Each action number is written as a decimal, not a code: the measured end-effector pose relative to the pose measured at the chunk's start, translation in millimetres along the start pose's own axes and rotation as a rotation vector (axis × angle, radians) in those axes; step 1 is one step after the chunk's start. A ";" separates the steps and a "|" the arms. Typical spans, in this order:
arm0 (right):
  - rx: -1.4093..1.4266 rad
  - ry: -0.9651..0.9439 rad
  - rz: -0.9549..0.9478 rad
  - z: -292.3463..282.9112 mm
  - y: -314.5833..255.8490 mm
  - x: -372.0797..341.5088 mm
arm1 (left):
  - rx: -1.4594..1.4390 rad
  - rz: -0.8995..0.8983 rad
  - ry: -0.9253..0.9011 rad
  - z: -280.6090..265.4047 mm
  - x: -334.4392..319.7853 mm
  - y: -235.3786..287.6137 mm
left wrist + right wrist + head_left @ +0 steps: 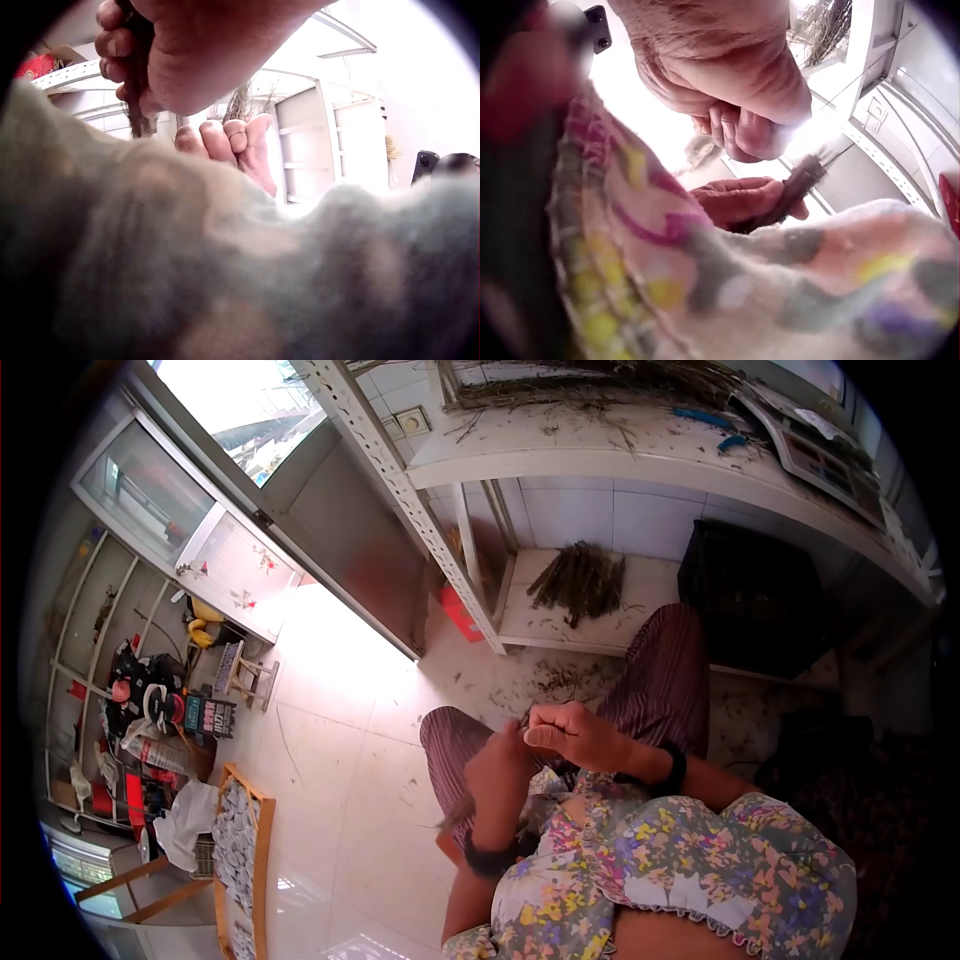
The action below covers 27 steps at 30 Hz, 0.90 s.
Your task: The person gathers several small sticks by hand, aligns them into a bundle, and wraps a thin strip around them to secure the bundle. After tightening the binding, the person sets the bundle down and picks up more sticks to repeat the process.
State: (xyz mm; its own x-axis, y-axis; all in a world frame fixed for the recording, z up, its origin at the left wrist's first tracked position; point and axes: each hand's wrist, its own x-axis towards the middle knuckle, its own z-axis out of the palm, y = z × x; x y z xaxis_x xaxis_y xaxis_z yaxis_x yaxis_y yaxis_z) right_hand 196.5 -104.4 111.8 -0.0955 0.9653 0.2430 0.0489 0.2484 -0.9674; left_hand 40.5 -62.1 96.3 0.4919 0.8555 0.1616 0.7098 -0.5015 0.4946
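Note:
My left hand point(497, 775) is curled round a small bundle of dark twigs point(138, 71) in front of my lap. One blunt end of the bundle point(804, 176) sticks out past the thumb in the right wrist view. Close beside it, my right hand point(580, 738) is a fist with the thumb laid over the bent fingers. A thin line runs round one right finger point(237, 136) in the left wrist view; I cannot tell whether the fist holds anything. A flowered garment point(690, 860) hides the lower part of both wrist views.
More dark twig bundles point(580, 582) lie on the low shelf ahead, beside a black crate point(750, 590). Loose twigs point(590, 390) and blue-handled tools point(703, 418) are on the upper shelf. Plant scraps point(560, 678) litter the floor. A wooden-framed seat point(262, 860) stands at left.

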 end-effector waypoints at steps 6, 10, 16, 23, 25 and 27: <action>0.020 -0.072 -0.074 1.2 5.0 -0.9 | -0.641 -0.097 0.129 15.0 4.0 -19.2; 0.122 -0.042 0.048 -1.6 10.3 -2.1 | -1.165 -0.274 0.009 -3.2 4.5 -19.2; 0.522 0.005 0.126 -10.7 27.1 1.4 | -1.513 -0.517 -0.170 -16.6 -0.6 -3.8; 0.252 0.109 0.097 -13.5 19.0 3.2 | -1.589 -0.469 -0.281 -28.7 -1.8 14.1; 0.282 0.121 0.116 -13.2 18.6 3.4 | -1.449 -0.371 -0.298 -26.1 -3.4 9.0; 0.266 0.127 0.119 -14.0 18.9 4.0 | -1.327 -0.323 -0.302 -22.9 -3.4 3.6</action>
State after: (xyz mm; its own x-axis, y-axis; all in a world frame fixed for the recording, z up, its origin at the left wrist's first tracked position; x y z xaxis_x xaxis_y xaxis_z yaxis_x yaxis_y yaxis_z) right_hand 210.9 -94.7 95.5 0.0208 0.9928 0.1180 -0.2115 0.1198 -0.9700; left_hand 29.9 -63.9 117.1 0.6088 0.7630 -0.2173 -0.1060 0.3497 0.9309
